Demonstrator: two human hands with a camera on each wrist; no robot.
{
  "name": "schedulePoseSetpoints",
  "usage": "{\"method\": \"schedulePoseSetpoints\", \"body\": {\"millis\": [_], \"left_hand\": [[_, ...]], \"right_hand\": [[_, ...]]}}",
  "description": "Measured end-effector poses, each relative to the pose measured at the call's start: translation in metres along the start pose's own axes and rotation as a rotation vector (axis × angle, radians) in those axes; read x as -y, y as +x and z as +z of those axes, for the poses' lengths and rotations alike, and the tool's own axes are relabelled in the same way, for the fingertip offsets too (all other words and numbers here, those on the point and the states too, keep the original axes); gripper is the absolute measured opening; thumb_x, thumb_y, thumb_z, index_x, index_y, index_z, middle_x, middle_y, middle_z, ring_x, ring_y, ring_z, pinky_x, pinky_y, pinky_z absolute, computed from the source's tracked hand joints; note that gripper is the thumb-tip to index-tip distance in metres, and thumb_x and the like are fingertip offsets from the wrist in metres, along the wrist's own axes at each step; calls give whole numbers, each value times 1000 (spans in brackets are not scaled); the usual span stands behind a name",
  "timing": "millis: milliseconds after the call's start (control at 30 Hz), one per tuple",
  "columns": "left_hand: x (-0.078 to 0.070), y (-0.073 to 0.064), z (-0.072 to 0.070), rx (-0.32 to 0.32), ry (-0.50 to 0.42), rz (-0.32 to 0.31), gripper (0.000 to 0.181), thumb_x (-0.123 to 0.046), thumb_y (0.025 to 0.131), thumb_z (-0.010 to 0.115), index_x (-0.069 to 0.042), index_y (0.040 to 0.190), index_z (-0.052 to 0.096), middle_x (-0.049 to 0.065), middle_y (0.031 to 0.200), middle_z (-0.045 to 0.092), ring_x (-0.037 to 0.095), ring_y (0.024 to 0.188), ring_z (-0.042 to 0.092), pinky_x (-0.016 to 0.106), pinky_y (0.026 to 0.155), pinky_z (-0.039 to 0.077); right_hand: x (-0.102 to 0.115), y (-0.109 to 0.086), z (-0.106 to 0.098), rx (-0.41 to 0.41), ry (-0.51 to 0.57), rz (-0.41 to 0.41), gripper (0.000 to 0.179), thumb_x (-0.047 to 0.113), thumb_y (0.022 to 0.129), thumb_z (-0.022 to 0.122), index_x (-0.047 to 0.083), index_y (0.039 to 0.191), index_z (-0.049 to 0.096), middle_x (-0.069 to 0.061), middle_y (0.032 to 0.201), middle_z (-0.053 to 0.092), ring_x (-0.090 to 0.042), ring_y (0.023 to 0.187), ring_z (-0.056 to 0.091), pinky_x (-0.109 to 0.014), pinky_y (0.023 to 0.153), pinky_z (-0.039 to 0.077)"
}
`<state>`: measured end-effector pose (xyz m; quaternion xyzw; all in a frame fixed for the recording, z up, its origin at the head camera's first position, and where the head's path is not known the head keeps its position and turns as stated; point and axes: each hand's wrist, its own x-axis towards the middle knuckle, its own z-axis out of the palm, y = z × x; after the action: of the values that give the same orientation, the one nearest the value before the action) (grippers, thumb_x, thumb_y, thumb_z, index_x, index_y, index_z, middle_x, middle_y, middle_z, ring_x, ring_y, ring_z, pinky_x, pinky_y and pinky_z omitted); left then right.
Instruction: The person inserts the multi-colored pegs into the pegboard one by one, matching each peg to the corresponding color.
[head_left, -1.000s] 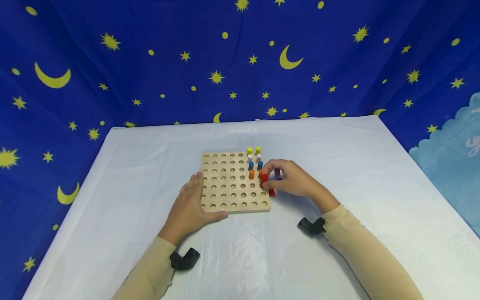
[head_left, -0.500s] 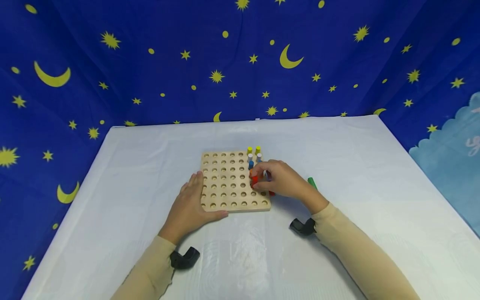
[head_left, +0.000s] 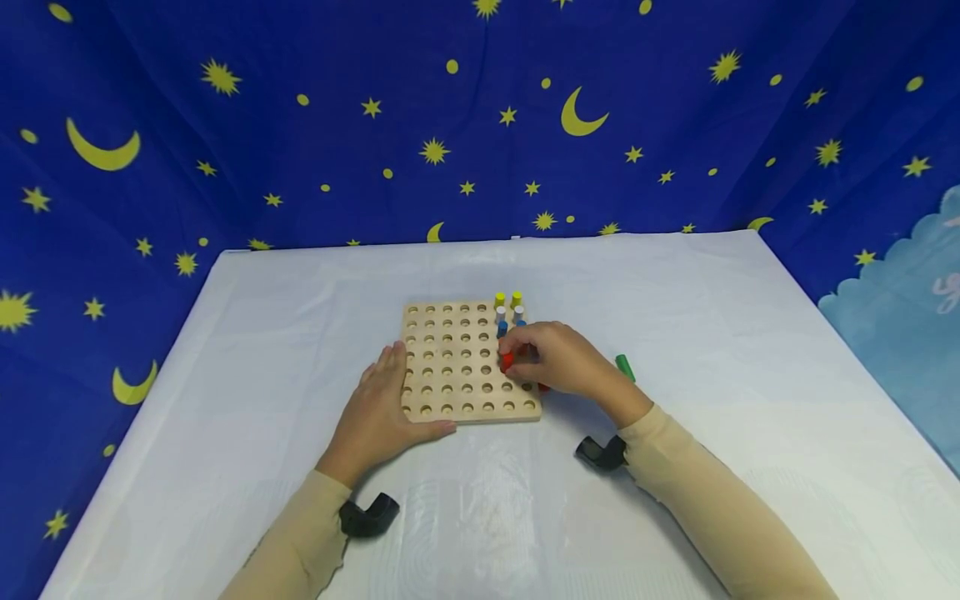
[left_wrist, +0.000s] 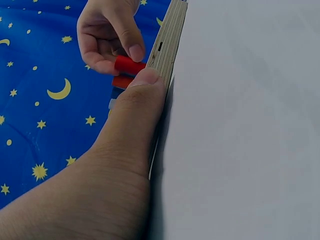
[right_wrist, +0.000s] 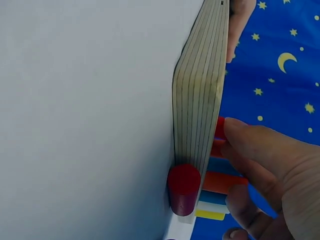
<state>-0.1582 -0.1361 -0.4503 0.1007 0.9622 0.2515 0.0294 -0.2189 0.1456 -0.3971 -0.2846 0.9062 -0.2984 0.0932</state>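
My right hand (head_left: 562, 358) pinches an upright red peg (head_left: 507, 361) between thumb and fingers at the wooden pegboard (head_left: 457, 379). In the left wrist view, the red peg (left_wrist: 131, 65) meets the board's top face; how deep it sits cannot be told. My left hand (head_left: 378, 417) rests against the board's left side with straight fingers, its thumb along the front edge. Behind the pinched peg stand pairs of yellow pegs (head_left: 500, 298), white pegs (head_left: 501, 314) and blue pegs (head_left: 502, 328). Right fingers hide some pegs in the head view; an orange peg (right_wrist: 225, 182) shows in the right wrist view.
Another red peg (right_wrist: 184, 187) lies on the table against the board's right side. A green peg (head_left: 625, 367) lies farther right, beside my right wrist. A white cloth (head_left: 480, 508) covers the table, and a blue star-patterned curtain (head_left: 337, 150) hangs behind it.
My right hand has moved left with the red peg, from the board's right edge to a column further in, then lowered slightly. The green peg has come into view. My left hand stays put.
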Motion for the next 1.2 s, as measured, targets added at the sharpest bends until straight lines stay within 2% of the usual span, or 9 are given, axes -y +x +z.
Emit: {"method": "schedulePoseSetpoints", "body": {"millis": [167, 300, 433, 500, 633, 800, 1067, 1200], "left_hand": [[-1, 0, 0, 3, -6, -11, 146, -88, 59, 67, 0, 158, 5, 17, 166, 12, 32, 155, 12, 48, 127, 15], [-2, -1, 1, 4, -15, -14, 146, -87, 59, 68, -1, 159, 5, 16, 166, 12, 32, 155, 12, 49, 126, 17], [-2, -1, 1, 1, -12, -4, 146, -86, 59, 69, 0, 158, 5, 17, 166, 13, 32, 155, 12, 49, 127, 16], [-2, -1, 1, -1, -5, 0, 146, -86, 60, 69, 0, 158, 5, 18, 166, 13, 32, 155, 12, 48, 127, 15], [-2, 0, 0, -6, -3, 1, 146, -85, 60, 70, 1, 158, 6, 19, 165, 13, 33, 155, 12, 48, 127, 15], [-2, 0, -1, -4, -12, -7, 146, -85, 59, 71, 1, 158, 6, 17, 166, 13, 32, 155, 12, 48, 127, 14], [-1, -1, 0, -2, -13, -14, 147, -86, 59, 70, 0, 158, 5, 17, 166, 13, 32, 155, 12, 48, 127, 15], [-1, -1, 0, -5, -17, -10, 146, -85, 59, 71, -1, 158, 6, 17, 166, 12, 32, 155, 12, 48, 127, 15]], "right_hand": [[-3, -4, -1, -17, 26, -19, 28, 21, 86, 79, 18, 112, 73, 10, 90, 70, -8, 72, 61, -26, 60, 52], [-6, -12, -5, -70, 32, -34, 22, 23, 88, 77, 21, 109, 73, 12, 94, 70, -11, 74, 59, -26, 60, 51], [-12, -22, -11, -134, 2, -6, 19, 28, 89, 76, 20, 107, 74, 10, 97, 72, -12, 74, 56, -27, 62, 49], [-16, -27, -14, -139, -22, 26, 22, 29, 89, 76, 19, 108, 74, 9, 96, 72, -12, 72, 55, -27, 61, 48], [-22, -33, -18, -88, -64, 85, 27, 26, 86, 77, 16, 110, 73, 9, 91, 70, -14, 71, 54, -28, 63, 47], [-25, -33, -16, -17, -109, 99, 32, 25, 84, 79, 14, 113, 72, 8, 87, 68, -16, 81, 56, -29, 72, 47], [-22, -30, -11, 43, -223, 137, 35, 32, 83, 79, 16, 113, 72, 6, 92, 66, -15, 87, 52, -29, 75, 47], [-20, -31, -12, 58, -254, 155, 34, 29, 83, 78, 17, 115, 72, 7, 93, 66, -14, 87, 52, -29, 74, 47]]}}
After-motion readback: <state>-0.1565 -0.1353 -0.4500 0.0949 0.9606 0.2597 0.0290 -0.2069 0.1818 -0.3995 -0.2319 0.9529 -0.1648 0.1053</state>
